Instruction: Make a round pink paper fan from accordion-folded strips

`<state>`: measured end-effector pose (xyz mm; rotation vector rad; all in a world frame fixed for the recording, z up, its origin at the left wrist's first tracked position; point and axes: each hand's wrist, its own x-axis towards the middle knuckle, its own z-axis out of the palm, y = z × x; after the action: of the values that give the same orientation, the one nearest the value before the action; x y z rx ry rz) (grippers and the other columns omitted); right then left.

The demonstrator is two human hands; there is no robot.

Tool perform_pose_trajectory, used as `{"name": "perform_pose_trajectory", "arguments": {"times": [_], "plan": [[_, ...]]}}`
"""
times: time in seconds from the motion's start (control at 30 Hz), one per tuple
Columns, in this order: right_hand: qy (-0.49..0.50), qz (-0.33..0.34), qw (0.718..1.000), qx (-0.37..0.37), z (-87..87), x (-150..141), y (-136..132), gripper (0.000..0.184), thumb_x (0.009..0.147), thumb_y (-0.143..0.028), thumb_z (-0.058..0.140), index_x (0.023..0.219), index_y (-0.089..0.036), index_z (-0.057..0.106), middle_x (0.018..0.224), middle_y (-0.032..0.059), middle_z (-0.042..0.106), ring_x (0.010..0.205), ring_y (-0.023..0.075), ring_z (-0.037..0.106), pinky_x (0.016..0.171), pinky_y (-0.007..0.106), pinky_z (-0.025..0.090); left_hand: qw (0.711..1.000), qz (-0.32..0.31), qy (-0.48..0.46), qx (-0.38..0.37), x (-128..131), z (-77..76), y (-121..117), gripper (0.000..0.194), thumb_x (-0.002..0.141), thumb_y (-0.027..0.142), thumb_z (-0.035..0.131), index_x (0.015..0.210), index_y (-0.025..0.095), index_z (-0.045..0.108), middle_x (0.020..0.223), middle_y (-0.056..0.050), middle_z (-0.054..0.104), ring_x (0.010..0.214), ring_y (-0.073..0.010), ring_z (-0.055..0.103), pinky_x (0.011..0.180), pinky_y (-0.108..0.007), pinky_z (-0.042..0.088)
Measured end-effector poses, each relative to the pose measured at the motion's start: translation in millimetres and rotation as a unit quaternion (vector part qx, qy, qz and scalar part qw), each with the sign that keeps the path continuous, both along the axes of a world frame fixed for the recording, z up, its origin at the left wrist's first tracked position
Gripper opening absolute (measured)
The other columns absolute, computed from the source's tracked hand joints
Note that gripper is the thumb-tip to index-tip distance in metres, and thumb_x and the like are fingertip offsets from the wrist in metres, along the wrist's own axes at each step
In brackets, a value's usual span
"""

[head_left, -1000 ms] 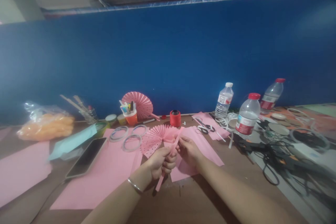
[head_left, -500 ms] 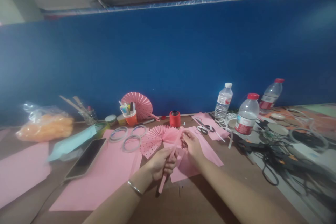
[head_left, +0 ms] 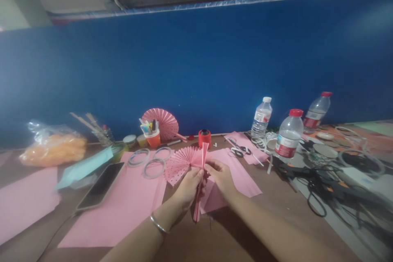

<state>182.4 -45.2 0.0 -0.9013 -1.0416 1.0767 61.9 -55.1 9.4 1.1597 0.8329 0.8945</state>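
Note:
A pleated pink paper strip (head_left: 204, 154), folded like an accordion, stands nearly upright between my hands, its pleats fanning slightly at both ends. My left hand (head_left: 190, 187) is closed around its middle, thumb on top. The fingers of my right hand (head_left: 221, 177) pinch the strip's right side near the middle; their tips are partly hidden. Just behind lies an opened pink paper fan (head_left: 181, 163) with dark dots along its edge. Pink paper sheets (head_left: 238, 172) lie under and beside my right hand. A spool of red thread (head_left: 204, 136) stands beyond the strip.
At left are a phone (head_left: 101, 186), a large pink sheet (head_left: 123, 213), tape rolls (head_left: 154, 168) and a bag of orange material (head_left: 55, 149). A pen cup (head_left: 152, 138) stands before another fan (head_left: 164, 120). Scissors (head_left: 241, 150), bottles (head_left: 288, 137) and black cables (head_left: 313, 184) are at right.
The folded strip has turned from slanting to nearly upright, and its pleated ends now show. My right hand has come down and left, closer to my left hand.

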Motion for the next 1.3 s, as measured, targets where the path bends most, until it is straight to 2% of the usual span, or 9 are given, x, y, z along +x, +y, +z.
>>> {"name": "perform_pose_trajectory", "arguments": {"times": [0.1, 0.2, 0.4, 0.47, 0.6, 0.73, 1.0, 1.17, 1.3], "plan": [[0.030, 0.012, 0.999, -0.007, 4.0, 0.5, -1.2, 0.013, 0.065, -0.026, 0.063, 0.072, -0.015, 0.066, 0.062, 0.0013, 0.062, 0.055, 0.0130, 0.052, 0.057, 0.027, 0.043, 0.998, 0.017, 0.054, 0.028, 0.0, 0.5, 2.0, 0.031, 0.079, 0.045, 0.044, 0.074, 0.015, 0.047, 0.055, 0.005, 0.041, 0.038, -0.0040, 0.037, 0.036, -0.016, 0.027], [0.029, -0.003, 0.999, -0.030, 6.7, 0.8, -2.8, 0.012, 0.063, -0.024, 0.065, 0.070, -0.015, 0.066, 0.063, 0.0021, 0.063, 0.060, 0.0143, 0.054, 0.060, 0.028, 0.042, 0.992, 0.042, 0.102, 0.063, -0.3, 3.6, 2.0, 0.028, 0.078, 0.044, 0.046, 0.077, 0.016, 0.048, 0.053, 0.006, 0.043, 0.035, -0.0043, 0.038, 0.034, -0.016, 0.026], [0.021, -0.024, 0.998, -0.047, 6.6, -1.1, -4.1, 0.012, 0.063, -0.025, 0.065, 0.068, -0.015, 0.065, 0.066, 0.0029, 0.063, 0.063, 0.0154, 0.054, 0.060, 0.027, 0.040, 0.982, 0.061, 0.139, 0.113, -1.2, 5.7, -0.8, 0.029, 0.079, 0.044, 0.043, 0.092, 0.018, 0.047, 0.058, 0.003, 0.053, 0.038, -0.0088, 0.048, 0.035, -0.018, 0.034], [0.037, -0.022, 0.998, -0.046, 5.6, -1.6, -3.6, 0.010, 0.062, -0.025, 0.066, 0.065, -0.015, 0.062, 0.062, 0.0006, 0.060, 0.060, 0.0138, 0.053, 0.058, 0.026, 0.039, 0.979, 0.068, 0.146, 0.125, -1.1, 5.9, -0.4, 0.027, 0.079, 0.042, 0.044, 0.090, 0.017, 0.050, 0.064, 0.000, 0.057, 0.046, -0.0114, 0.054, 0.040, -0.021, 0.039], [0.082, 0.027, 0.996, -0.026, 3.6, -0.4, -0.7, 0.012, 0.061, -0.023, 0.067, 0.064, -0.016, 0.058, 0.057, -0.0030, 0.053, 0.052, 0.0095, 0.046, 0.051, 0.023, 0.035, 0.969, 0.101, 0.146, 0.169, -0.9, 10.0, 1.3, 0.020, 0.074, 0.033, 0.054, 0.082, 0.015, 0.058, 0.079, -0.004, 0.062, 0.073, -0.0154, 0.058, 0.063, -0.025, 0.045], [0.112, 0.069, 0.991, -0.027, 2.8, 0.7, 2.2, 0.014, 0.061, -0.025, 0.068, 0.063, -0.016, 0.057, 0.052, -0.0045, 0.048, 0.044, 0.0067, 0.038, 0.045, 0.021, 0.031, 0.982, 0.082, 0.095, 0.139, -1.7, 13.6, 2.0, 0.024, 0.071, 0.033, 0.058, 0.082, 0.013, 0.063, 0.076, -0.004, 0.063, 0.074, -0.0167, 0.057, 0.067, -0.025, 0.044], [0.179, 0.113, 0.975, -0.062, 3.4, -2.4, 0.3, 0.017, 0.060, -0.028, 0.069, 0.065, -0.017, 0.057, 0.064, 0.0002, 0.059, 0.055, 0.0119, 0.052, 0.053, 0.024, 0.040, 0.996, 0.056, 0.047, 0.044, -2.3, 10.9, 3.2, 0.029, 0.066, 0.035, 0.064, 0.083, 0.012, 0.064, 0.066, -0.001, 0.059, 0.058, -0.0104, 0.051, 0.054, -0.022, 0.042], [0.173, 0.134, 0.974, -0.066, 6.2, -2.5, -0.1, 0.015, 0.060, -0.028, 0.066, 0.062, -0.015, 0.059, 0.055, 0.0011, 0.059, 0.047, 0.0119, 0.049, 0.046, 0.024, 0.038, 0.996, 0.061, 0.047, 0.043, -1.3, 11.8, 0.7, 0.025, 0.068, 0.036, 0.062, 0.076, 0.012, 0.065, 0.064, -0.001, 0.059, 0.056, -0.0102, 0.052, 0.053, -0.022, 0.042], [0.198, 0.114, 0.972, -0.054, 5.3, -3.1, 0.4, 0.015, 0.057, -0.022, 0.065, 0.051, -0.016, 0.052, 0.050, -0.0010, 0.057, 0.046, 0.0114, 0.049, 0.047, 0.025, 0.039, 0.986, 0.087, 0.108, 0.092, -3.4, 9.5, 0.8, 0.025, 0.071, 0.036, 0.058, 0.067, 0.012, 0.063, 0.059, -0.001, 0.058, 0.052, -0.0098, 0.050, 0.049, -0.021, 0.039]]}}
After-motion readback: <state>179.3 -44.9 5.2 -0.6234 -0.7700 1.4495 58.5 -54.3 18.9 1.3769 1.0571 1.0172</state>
